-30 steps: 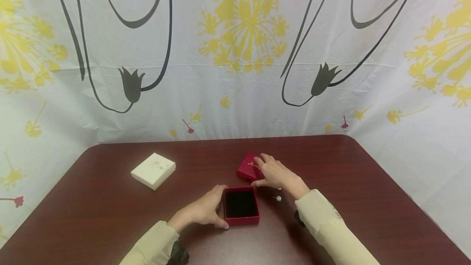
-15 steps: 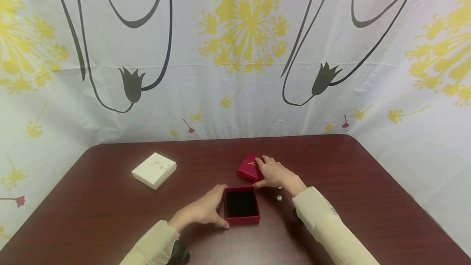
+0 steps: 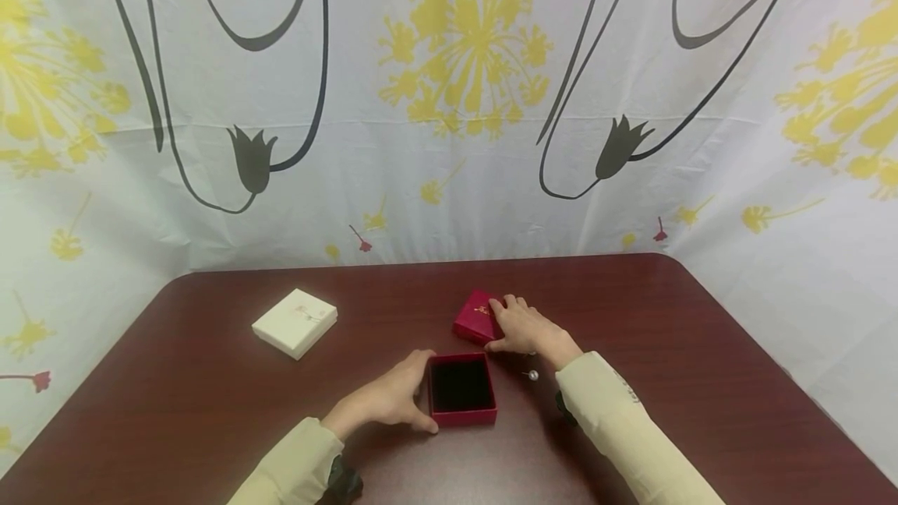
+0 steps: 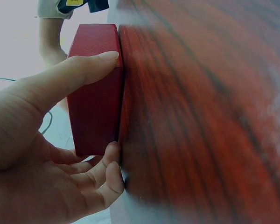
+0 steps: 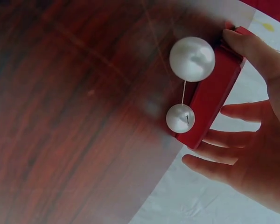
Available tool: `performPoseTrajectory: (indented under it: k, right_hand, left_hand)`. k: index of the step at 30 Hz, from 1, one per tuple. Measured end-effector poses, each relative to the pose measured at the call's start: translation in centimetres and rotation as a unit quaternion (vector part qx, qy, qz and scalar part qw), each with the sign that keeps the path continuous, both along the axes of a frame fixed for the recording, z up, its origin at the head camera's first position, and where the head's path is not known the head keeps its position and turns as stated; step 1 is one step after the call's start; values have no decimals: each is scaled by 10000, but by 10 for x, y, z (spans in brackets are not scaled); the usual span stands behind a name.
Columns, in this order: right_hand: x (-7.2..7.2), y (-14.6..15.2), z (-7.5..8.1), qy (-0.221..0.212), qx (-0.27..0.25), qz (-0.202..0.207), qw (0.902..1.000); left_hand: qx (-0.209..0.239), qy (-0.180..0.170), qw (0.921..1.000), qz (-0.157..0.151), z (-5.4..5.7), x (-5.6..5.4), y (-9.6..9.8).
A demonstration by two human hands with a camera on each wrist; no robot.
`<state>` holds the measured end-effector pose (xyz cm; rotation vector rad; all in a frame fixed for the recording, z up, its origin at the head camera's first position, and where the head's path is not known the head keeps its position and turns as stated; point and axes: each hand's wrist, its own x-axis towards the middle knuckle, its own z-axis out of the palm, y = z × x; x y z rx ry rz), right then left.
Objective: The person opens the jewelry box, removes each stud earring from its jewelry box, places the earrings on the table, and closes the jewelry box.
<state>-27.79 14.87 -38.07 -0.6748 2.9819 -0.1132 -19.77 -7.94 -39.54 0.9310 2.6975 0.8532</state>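
My left hand (image 3: 393, 396) grips the left side of an uncovered red jewellery box (image 3: 463, 417), which has a black lining. In the left wrist view, the thumb lies along one red wall (image 4: 95, 116) and the fingers curl round its corner. Behind the box, my right hand (image 3: 525, 328) holds a red box lid (image 3: 473, 319) with gold print, thumb at one end and fingers along the other side. Near that wrist, a white pearl (image 3: 533, 375) with a thin stem lies on the table. The right wrist view has a large pearl (image 5: 192, 59) and a smaller pearl (image 5: 180, 118), a thin metal stem between.
A closed cream box (image 3: 295, 324) stands at the back left of the dark red-brown wooden table (image 3: 210, 411). Behind the table's far edge hangs a white curtain (image 3: 491, 193) with grey and yellow flowers.
The right hand has shifted very slightly, and its wrist now covers most of the farther pearl. The left hand, red box and lid keep their places.
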Motion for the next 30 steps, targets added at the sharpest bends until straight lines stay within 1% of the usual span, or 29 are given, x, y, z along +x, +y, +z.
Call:
performPoseTrajectory:
  k: [9,20,30]
  right_hand:
    - [-1,-1,-1,188,88,22,9998]
    - [4,0,3,275,-236,13,9993]
    - [8,9,7,648,-566,167,9962]
  left_hand:
    - [6,-38,10000,-6,0,0,0]
    - [31,-28,10000,-32,-1,-1,-1]
    - [39,-32,10000,-48,-2,-2,-1]
